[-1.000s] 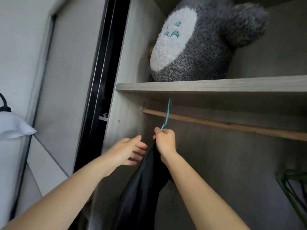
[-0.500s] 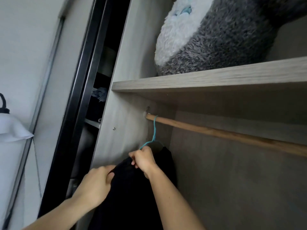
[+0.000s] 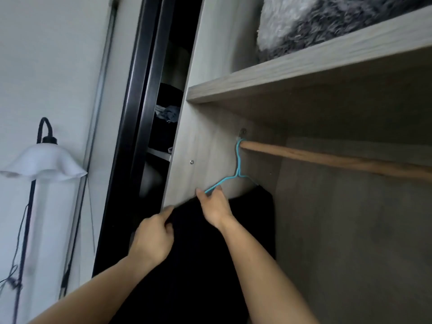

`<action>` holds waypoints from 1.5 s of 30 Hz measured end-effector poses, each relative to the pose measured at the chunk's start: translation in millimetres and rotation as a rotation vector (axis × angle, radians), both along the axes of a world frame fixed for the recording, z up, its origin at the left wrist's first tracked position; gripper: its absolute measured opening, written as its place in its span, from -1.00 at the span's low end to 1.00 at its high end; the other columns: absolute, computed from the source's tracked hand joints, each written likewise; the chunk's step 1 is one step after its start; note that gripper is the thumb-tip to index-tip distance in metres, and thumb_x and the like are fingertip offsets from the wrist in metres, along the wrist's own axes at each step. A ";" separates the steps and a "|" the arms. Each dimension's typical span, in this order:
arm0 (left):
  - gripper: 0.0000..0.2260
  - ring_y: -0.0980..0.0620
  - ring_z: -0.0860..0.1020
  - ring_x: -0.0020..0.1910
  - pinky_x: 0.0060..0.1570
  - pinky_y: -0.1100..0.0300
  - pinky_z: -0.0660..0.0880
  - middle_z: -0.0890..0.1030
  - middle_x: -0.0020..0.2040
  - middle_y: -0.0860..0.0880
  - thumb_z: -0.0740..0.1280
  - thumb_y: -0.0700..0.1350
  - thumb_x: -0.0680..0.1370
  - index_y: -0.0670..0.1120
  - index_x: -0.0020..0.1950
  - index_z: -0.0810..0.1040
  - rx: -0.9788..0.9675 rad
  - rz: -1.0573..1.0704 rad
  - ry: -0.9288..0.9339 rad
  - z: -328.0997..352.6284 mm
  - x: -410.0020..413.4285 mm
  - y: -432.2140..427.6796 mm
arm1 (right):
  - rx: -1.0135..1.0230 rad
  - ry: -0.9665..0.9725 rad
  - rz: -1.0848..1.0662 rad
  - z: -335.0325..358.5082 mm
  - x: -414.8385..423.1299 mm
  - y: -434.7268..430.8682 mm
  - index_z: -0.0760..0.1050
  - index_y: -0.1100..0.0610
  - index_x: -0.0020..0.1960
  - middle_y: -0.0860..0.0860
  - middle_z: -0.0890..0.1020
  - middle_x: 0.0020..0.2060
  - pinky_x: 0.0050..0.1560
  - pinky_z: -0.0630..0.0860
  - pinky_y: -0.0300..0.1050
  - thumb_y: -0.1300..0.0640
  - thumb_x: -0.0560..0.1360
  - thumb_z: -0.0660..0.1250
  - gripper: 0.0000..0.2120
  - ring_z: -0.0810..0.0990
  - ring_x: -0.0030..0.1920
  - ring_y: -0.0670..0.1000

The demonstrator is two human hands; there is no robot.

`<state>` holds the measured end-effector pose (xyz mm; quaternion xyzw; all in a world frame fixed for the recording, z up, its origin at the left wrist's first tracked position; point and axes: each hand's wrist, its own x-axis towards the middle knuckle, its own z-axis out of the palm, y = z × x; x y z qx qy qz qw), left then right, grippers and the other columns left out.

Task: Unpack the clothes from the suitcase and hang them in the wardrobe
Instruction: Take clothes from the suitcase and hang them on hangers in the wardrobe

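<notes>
two hands work at the centre of the frame: the right hand [image 3: 214, 206] pinches the lower-left arm of the blue hanger [image 3: 238, 164], whose hook sits over the wooden rail [image 3: 327, 160] at its left end, against the wardrobe side panel [image 3: 205, 148]; the left hand [image 3: 153, 239] curls its fingers on the black garment [image 3: 203, 265] hanging below. the cloth looks soft, light and limp, best taken by its shoulder edge; the thin hanger likely flexes. a second ago the left hand was open, off the cloth, and the hook was only reaching the rail
</notes>
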<state>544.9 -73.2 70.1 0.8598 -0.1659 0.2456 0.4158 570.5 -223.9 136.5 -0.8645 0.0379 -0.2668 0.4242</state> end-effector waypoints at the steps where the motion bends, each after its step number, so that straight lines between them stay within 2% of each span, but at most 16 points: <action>1: -0.51 -0.15 0.63 -0.01 0.00 0.10 0.55 0.68 -0.03 -0.10 0.22 -0.27 0.49 0.11 0.36 0.45 -0.020 -0.013 -0.003 -5.2 -5.3 0.3 | -0.018 -0.012 -0.017 -5.0 -6.3 1.4 0.34 0.27 0.25 0.22 0.59 0.17 0.12 0.42 -0.10 -0.04 0.59 0.27 -0.58 0.55 0.21 0.20; 4: -0.40 -0.15 0.56 0.17 0.18 0.12 0.47 0.59 0.20 -0.15 0.26 -0.27 0.47 0.00 0.51 0.30 -0.038 -0.043 -0.005 -19.0 -20.6 1.9 | -0.073 -0.101 -0.090 -24.9 -25.3 11.3 0.31 0.22 0.30 0.23 0.62 0.09 0.09 0.45 -0.02 -0.07 0.59 0.24 -0.56 0.58 0.13 0.23; 7: -0.42 -0.05 0.41 0.37 0.33 0.23 0.29 0.39 0.43 -0.08 0.25 -0.25 0.51 -0.06 0.53 0.25 0.025 -0.063 -0.020 -40.0 -45.4 18.5 | -0.155 -0.151 -0.091 -57.6 -52.9 33.5 0.33 0.19 0.32 0.18 0.60 0.05 0.08 0.47 0.00 0.02 0.58 0.25 -0.61 0.59 0.05 0.17; 9: -0.45 0.03 0.30 0.45 0.38 0.27 0.22 0.27 0.51 0.00 0.22 -0.25 0.53 -0.05 0.53 0.26 0.087 -0.091 -0.083 -58.9 -66.7 36.6 | -0.183 -0.118 -0.065 -85.4 -72.5 49.3 0.36 0.19 0.29 0.14 0.60 -0.02 0.04 0.48 0.00 0.08 0.57 0.26 -0.66 0.59 -0.02 0.14; 12: -0.48 0.04 0.27 0.46 0.35 0.24 0.29 0.26 0.52 0.02 0.22 -0.28 0.53 -0.06 0.50 0.32 0.179 -0.119 -0.128 -103.4 -104.4 82.3 | -0.168 0.006 -0.021 -140.0 -112.0 84.4 0.37 0.18 0.30 0.07 0.56 -0.06 -0.01 0.50 -0.04 0.13 0.58 0.26 -0.69 0.56 -0.09 0.04; 14: -0.49 0.02 0.30 0.45 0.33 0.20 0.32 0.29 0.51 0.00 0.22 -0.29 0.52 -0.07 0.48 0.35 0.156 -0.098 -0.045 -140.0 -129.8 113.4 | -0.152 0.073 -0.012 -174.5 -139.0 108.3 0.37 0.17 0.30 0.04 0.53 -0.08 -0.07 0.47 -0.12 0.14 0.58 0.25 -0.69 0.53 -0.13 -0.02; 16: -0.49 -0.01 0.28 0.46 0.34 0.17 0.30 0.27 0.52 -0.02 0.21 -0.29 0.52 -0.06 0.48 0.34 0.146 -0.050 0.124 -185.3 -162.1 151.6 | -0.150 0.158 -0.001 -213.1 -170.4 141.0 0.38 0.16 0.30 0.01 0.52 -0.10 -0.06 0.48 -0.10 0.14 0.58 0.25 -0.70 0.51 -0.15 -0.04; 20: -0.51 -0.07 0.27 0.46 0.32 0.11 0.29 0.25 0.52 -0.03 0.20 -0.28 0.54 -0.06 0.47 0.34 0.266 0.023 0.451 -271.3 -227.4 240.2 | -0.219 0.405 0.080 -292.5 -231.5 220.5 0.39 0.16 0.26 0.04 0.48 0.08 0.07 0.49 0.03 0.12 0.56 0.23 -0.71 0.53 0.00 0.08; 24: -0.55 -0.04 0.25 0.46 0.34 0.05 0.30 0.26 0.51 -0.01 0.18 -0.23 0.56 -0.05 0.45 0.36 0.344 0.085 0.603 -332.5 -268.5 312.9 | -0.274 0.606 0.194 -366.9 -274.6 288.5 0.36 0.16 0.30 0.04 0.43 0.26 0.16 0.46 0.03 0.08 0.57 0.22 -0.67 0.51 0.17 0.10; 29: -0.57 -0.05 0.21 0.48 0.36 0.00 0.32 0.23 0.53 0.00 0.19 -0.17 0.57 -0.04 0.46 0.35 0.371 0.172 0.837 -418.2 -314.9 381.0 | -0.290 0.855 0.353 -469.1 -322.4 350.8 0.35 0.16 0.30 0.05 0.41 0.28 0.14 0.44 -0.02 0.02 0.59 0.21 -0.66 0.48 0.17 0.11; 32: -0.57 -0.07 0.21 0.47 0.37 0.04 0.29 0.21 0.54 -0.03 0.19 -0.16 0.59 -0.07 0.48 0.32 0.370 0.194 0.946 -484.8 -348.1 409.2 | -0.254 0.982 0.378 -540.0 -348.9 374.2 0.35 0.11 0.23 0.06 0.41 0.31 0.02 0.41 -0.07 0.01 0.59 0.22 -0.73 0.46 0.07 0.05; 33: -0.56 -0.08 0.22 0.47 0.36 0.05 0.29 0.21 0.54 -0.04 0.19 -0.17 0.58 -0.09 0.48 0.31 0.373 0.197 0.986 -506.7 -359.7 416.4 | -0.235 1.023 0.379 -562.8 -358.5 380.0 0.36 0.10 0.22 0.06 0.42 0.31 0.03 0.41 -0.08 0.01 0.60 0.22 -0.74 0.47 0.09 0.04; 36: -0.55 -0.09 0.23 0.47 0.29 0.04 0.36 0.20 0.53 -0.05 0.18 -0.15 0.57 -0.07 0.47 0.29 0.473 0.188 1.117 -578.8 -396.2 437.3 | -0.216 1.171 0.369 -631.6 -391.3 390.9 0.34 0.13 0.37 0.05 0.43 0.34 0.21 0.43 -0.04 0.01 0.59 0.23 -0.60 0.46 0.27 0.08; 38: -0.58 -0.10 0.25 0.44 0.23 0.04 0.40 0.24 0.51 -0.04 0.17 -0.12 0.56 -0.04 0.44 0.32 0.537 0.180 1.168 -624.3 -413.9 446.8 | -0.241 1.256 0.375 -675.3 -408.2 392.6 0.33 0.16 0.38 0.09 0.44 0.32 0.21 0.43 -0.03 0.01 0.59 0.24 -0.58 0.45 0.28 0.11; 42: -0.57 -0.08 0.19 0.48 0.36 0.00 0.31 0.25 0.50 -0.05 0.17 -0.09 0.54 -0.06 0.42 0.35 0.571 0.129 1.210 -711.8 -430.6 450.2 | -0.273 1.340 0.384 -757.6 -424.0 391.2 0.33 0.15 0.37 0.06 0.44 0.29 0.12 0.39 -0.12 0.01 0.60 0.22 -0.61 0.45 0.26 0.08; 45: -0.53 -0.05 0.03 0.55 0.44 0.03 0.22 0.09 0.57 -0.04 0.14 -0.07 0.59 -0.03 0.52 0.21 0.587 0.087 1.243 -773.1 -426.2 440.8 | -0.349 1.341 0.417 -820.6 -423.4 388.0 0.29 0.11 0.42 0.04 0.42 0.32 0.18 0.39 -0.12 0.00 0.61 0.20 -0.57 0.41 0.31 0.06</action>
